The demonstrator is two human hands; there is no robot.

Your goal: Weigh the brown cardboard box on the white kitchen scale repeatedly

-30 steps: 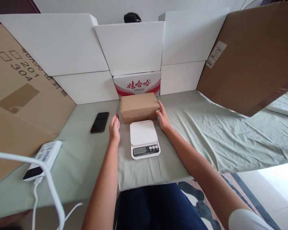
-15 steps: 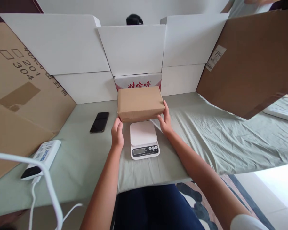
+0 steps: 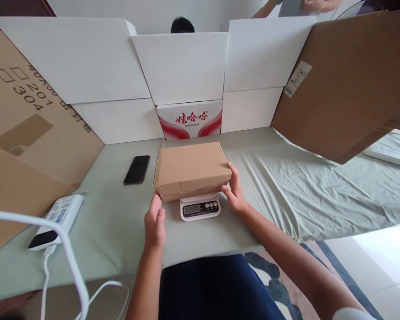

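Observation:
A closed brown cardboard box [image 3: 192,166] is held between both hands, over a white digital kitchen scale [image 3: 200,217]. Its body hides the scale's weighing plate, while the display and buttons show in front. Whether the box rests on the plate, I cannot tell. My left hand [image 3: 155,222] grips the box's near left corner, with some fingers hidden under it. My right hand [image 3: 234,189] holds the right end, thumb at the front and fingers along the side.
A black smartphone [image 3: 136,170] lies left of the box. Nearer left is a white power bank [image 3: 57,222] with a white cable [image 3: 68,249]. White boxes [image 3: 183,66] and a printed carton [image 3: 190,120] line the back; cardboard panels [image 3: 340,84] flank the sides. People are partly visible behind.
Both hands have brought the cardboard box toward me, from behind the scale to over its plate. The printed carton behind is now uncovered. A person's arms at the back right have shifted.

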